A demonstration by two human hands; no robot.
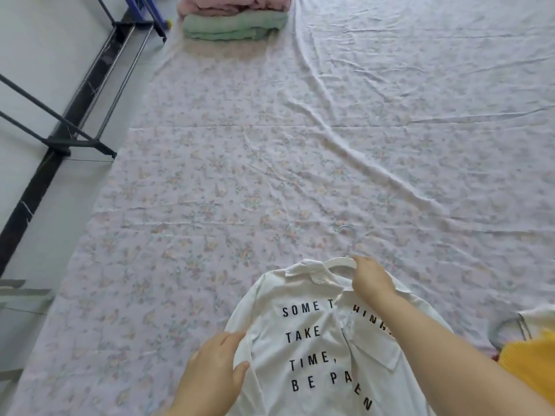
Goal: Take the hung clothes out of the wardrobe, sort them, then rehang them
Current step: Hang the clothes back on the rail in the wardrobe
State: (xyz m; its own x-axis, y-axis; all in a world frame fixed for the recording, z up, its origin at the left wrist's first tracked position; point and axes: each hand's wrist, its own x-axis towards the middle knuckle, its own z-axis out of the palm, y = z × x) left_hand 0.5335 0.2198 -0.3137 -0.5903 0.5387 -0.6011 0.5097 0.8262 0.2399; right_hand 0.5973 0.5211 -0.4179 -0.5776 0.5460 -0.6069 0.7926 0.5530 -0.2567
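Observation:
A white shirt (303,349) with black printed words lies front up on the floral bed sheet (270,160), near the bottom of the view. A white hanger (339,261) with a metal hook sticks out of its collar. My right hand (371,277) grips the hanger at the collar. My left hand (217,366) holds the shirt's left sleeve edge, thumb over the fabric.
Folded pink (234,4) and green (234,25) clothes are stacked at the far end of the sheet. A dark metal rack frame (78,136) stands at the left by the wall. A yellow pleated garment (534,358) and another hanger (504,328) lie at the right edge.

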